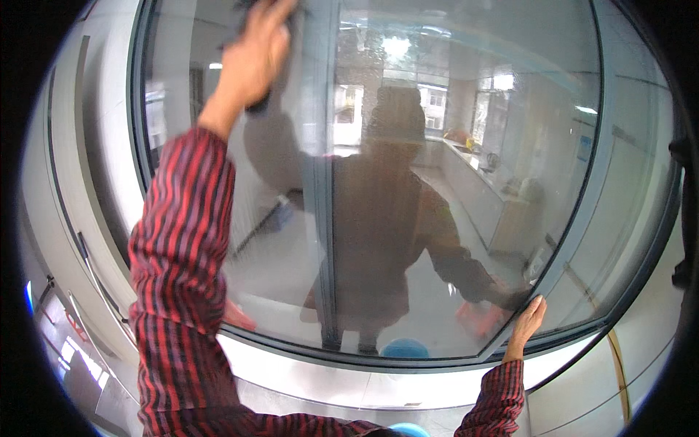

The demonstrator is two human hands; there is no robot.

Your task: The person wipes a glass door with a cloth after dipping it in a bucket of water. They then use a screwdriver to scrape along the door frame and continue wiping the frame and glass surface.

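My left hand (252,68) is raised high against the glass of a grey-framed sliding panel (458,229). Under its palm is a dark cloth-like thing (261,102), largely covered by the hand and blurred. My right hand (527,323) grips the lower right frame edge (513,314) of the same panel, thumb on the near side. Water smears and streaks show on the glass, along with a dark reflection of the person and the room behind. Both arms wear red-and-black striped sleeves.
A blue basin (408,430) shows at the bottom edge, close to my body. Long thin poles (97,278) lean at the left, beside a pale door panel (65,164). A white ledge (327,377) runs below the frame. Tiled wall (579,377) lies at right.
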